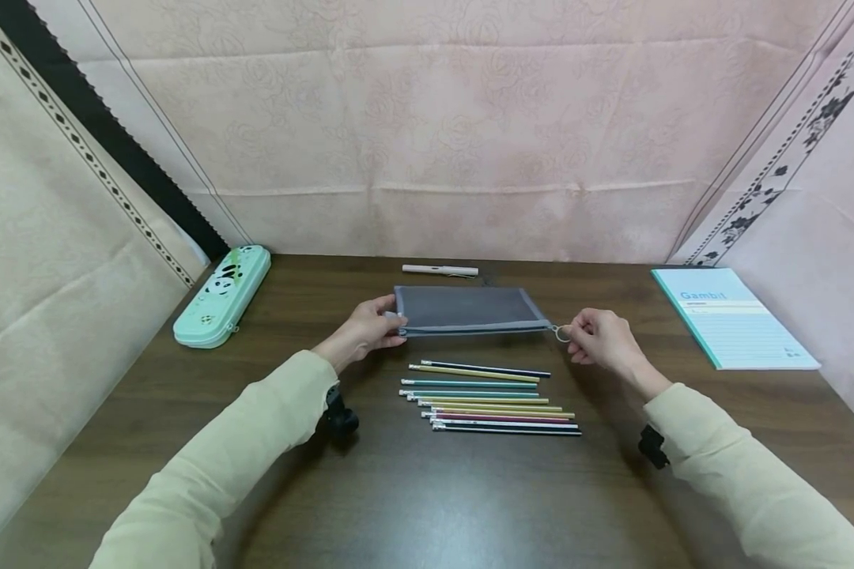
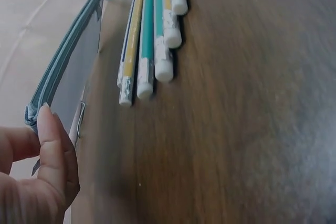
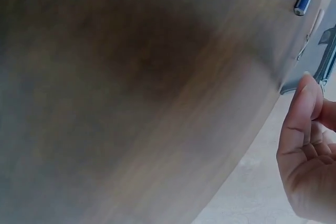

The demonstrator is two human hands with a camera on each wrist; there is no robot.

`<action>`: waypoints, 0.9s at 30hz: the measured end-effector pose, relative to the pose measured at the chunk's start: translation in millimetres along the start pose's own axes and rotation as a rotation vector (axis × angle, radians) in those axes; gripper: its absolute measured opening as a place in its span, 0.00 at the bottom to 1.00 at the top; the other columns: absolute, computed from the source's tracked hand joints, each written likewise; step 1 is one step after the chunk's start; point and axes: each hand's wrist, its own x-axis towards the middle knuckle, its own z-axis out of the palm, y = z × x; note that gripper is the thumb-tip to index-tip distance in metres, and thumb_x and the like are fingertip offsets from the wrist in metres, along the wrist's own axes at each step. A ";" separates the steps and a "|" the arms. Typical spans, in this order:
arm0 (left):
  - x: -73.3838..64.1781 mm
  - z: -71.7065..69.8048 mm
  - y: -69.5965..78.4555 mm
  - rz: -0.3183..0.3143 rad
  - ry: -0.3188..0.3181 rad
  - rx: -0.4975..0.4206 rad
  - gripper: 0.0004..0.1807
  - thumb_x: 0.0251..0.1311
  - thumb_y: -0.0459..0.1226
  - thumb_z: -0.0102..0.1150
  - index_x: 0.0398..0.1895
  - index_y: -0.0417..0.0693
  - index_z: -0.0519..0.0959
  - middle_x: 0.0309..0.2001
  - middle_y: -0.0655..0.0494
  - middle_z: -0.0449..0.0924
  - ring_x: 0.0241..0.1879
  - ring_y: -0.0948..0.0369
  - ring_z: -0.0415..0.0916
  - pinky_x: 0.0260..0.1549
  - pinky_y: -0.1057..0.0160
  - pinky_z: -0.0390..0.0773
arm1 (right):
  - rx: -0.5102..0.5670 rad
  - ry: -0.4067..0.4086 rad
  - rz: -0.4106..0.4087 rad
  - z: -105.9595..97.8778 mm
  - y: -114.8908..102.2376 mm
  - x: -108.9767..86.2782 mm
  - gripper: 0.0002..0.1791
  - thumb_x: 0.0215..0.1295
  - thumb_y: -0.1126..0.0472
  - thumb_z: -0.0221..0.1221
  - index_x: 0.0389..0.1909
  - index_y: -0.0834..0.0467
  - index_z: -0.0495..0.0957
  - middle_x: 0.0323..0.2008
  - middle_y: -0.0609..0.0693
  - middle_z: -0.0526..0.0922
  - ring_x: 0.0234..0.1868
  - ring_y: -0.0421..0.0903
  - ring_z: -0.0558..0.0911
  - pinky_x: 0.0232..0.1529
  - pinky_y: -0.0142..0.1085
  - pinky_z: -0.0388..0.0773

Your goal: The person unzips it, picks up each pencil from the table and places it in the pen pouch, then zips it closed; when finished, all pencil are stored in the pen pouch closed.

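Note:
A flat grey zippered pouch (image 1: 466, 307) is held between both hands, above the table behind a row of pencils. My left hand (image 1: 367, 325) pinches its left end between thumb and fingers; the left wrist view shows the zipper edge of the pouch (image 2: 65, 56) rising from that grip. At the other end my right hand (image 1: 603, 341) pinches the ring (image 1: 561, 333) on the zipper's corner. In the right wrist view, thumb and forefinger of the right hand (image 3: 310, 150) meet at the pouch corner. Several pencils (image 1: 494, 399) lie side by side in front, eraser ends to the left.
A white pen (image 1: 440, 270) lies behind the pouch. At the back left is a mint pencil case (image 1: 224, 297) with a panda picture. A notebook (image 1: 736, 318) marked Gambit lies at the right. Cloth curtains (image 1: 470, 142) enclose the brown table (image 1: 427, 490) on its far sides.

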 end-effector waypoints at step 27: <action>1.9 12.2 -1.2 -0.061 -0.056 0.005 0.32 0.67 0.31 0.50 0.72 0.51 0.55 0.52 0.44 0.70 0.34 0.62 0.72 0.25 0.75 0.78 | 0.184 -0.116 0.150 8.0 -2.6 19.3 0.24 0.70 0.60 0.51 0.59 0.73 0.66 0.40 0.60 0.78 0.32 0.41 0.75 0.33 0.29 0.80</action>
